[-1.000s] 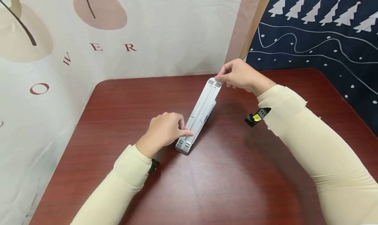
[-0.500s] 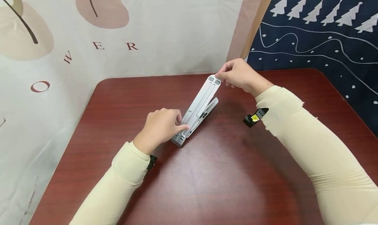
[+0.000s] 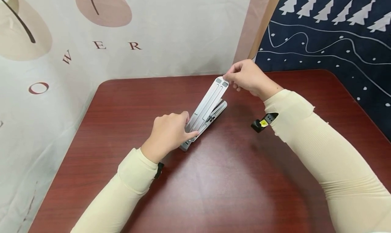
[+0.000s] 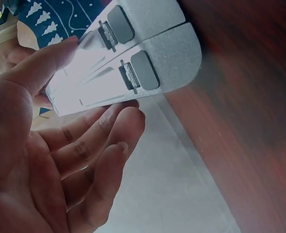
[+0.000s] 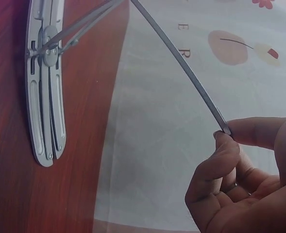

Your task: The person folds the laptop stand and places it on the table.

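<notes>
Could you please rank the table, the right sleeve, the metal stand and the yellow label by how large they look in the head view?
1. Table
2. Right sleeve, its apparent size perhaps helped by nearness to the camera
3. Metal stand
4. Yellow label

The left hand holds a silver hinged stand; the right hand pinches its far tip.

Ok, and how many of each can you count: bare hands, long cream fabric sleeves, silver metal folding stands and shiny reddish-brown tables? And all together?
Bare hands: 2
Long cream fabric sleeves: 2
Silver metal folding stand: 1
Shiny reddish-brown table: 1
Total: 6
</notes>
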`<state>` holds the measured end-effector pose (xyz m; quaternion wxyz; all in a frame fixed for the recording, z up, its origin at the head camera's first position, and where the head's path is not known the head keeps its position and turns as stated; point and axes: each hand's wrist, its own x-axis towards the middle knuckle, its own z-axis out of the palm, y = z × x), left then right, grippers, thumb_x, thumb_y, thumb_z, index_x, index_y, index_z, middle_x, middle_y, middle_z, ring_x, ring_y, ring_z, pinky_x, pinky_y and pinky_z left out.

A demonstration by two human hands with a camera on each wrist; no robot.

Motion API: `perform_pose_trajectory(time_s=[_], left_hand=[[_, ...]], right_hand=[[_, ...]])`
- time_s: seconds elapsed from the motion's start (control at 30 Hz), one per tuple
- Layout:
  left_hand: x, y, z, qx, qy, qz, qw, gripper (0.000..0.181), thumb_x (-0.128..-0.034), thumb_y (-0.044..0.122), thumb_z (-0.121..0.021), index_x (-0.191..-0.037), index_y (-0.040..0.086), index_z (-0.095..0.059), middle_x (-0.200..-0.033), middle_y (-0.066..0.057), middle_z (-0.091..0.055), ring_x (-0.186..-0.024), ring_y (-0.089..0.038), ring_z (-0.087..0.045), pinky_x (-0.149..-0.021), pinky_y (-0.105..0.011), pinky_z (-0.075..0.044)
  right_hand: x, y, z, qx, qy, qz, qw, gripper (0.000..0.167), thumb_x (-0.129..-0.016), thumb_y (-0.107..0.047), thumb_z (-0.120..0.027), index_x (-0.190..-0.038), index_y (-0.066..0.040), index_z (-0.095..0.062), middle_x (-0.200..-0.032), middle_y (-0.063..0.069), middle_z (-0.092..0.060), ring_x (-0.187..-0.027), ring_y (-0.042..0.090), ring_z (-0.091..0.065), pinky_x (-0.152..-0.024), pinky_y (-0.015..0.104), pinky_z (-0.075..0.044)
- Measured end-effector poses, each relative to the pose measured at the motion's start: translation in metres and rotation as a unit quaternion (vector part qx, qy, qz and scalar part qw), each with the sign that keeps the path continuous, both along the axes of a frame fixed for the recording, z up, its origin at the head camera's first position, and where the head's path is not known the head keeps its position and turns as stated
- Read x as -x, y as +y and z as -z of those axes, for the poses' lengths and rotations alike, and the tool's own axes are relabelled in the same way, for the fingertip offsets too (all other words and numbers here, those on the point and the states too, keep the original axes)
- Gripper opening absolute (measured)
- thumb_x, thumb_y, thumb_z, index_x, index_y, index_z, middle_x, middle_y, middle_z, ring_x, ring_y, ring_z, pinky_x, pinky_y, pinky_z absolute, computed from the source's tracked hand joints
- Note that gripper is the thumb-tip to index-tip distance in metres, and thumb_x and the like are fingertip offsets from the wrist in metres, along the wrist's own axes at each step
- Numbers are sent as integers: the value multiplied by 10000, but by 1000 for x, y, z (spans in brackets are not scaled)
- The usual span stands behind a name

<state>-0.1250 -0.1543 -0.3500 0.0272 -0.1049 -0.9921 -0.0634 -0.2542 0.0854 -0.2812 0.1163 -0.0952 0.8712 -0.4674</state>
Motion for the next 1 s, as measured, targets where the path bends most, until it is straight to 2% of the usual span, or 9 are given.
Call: perform_pose_trajectory(time_s=[0.37,0.67,0.77,0.87,0.93,1.0], left_hand=[[1,0,2,16,-76,199,9998,437,-772,556,-757,-784,190,-518,-555,11,-519,-514,-246,-512,-467,-359,-353],[1,-2,1,-75,-137,275,9995,417,-764,543,-766,-816,189,-552,-557,26,-510,-515,-233,-507,-467,-350,-350],[2,-1,1,-82,-146,318,9994,419,-769,543,-761,-809,190,-540,-558,26,-508,-517,-236,-509,-467,-353,-352],[2,0,1,-111,-166,340,9992,410,-770,546,-758,-817,198,-547,-570,34,-518,-533,-238,-520,-478,-357,-359],[3,0,1,-120,-177,330,9992,401,-769,548,-757,-829,205,-559,-579,40,-528,-545,-238,-529,-486,-361,-366],[2,-1,1,-133,-185,306,9993,395,-766,549,-760,-839,210,-572,-587,44,-537,-556,-238,-536,-493,-364,-372]], right_hand=[[-8,11,6,380,-145,-36,9992,154,-939,-144,-683,-914,6,-658,-717,45,-587,-604,149,-589,-603,241,-564],[-12,21,13,705,-313,-174,9969,166,-941,-191,-695,-969,-29,-666,-763,69,-618,-650,171,-586,-628,246,-565],[-12,26,16,1026,-304,-149,9941,154,-946,-178,-692,-987,-31,-676,-777,61,-627,-655,167,-583,-623,243,-556],[-11,35,21,1364,-146,-126,9905,118,-954,-136,-675,-996,-27,-695,-789,51,-649,-665,159,-596,-626,244,-553],[-10,41,27,1266,37,-111,9919,105,-953,-132,-676,-990,-39,-709,-799,54,-661,-677,155,-607,-636,241,-557],[-8,45,34,919,259,-136,9953,105,-948,-139,-683,-980,-47,-723,-804,51,-675,-691,161,-622,-655,249,-567]])
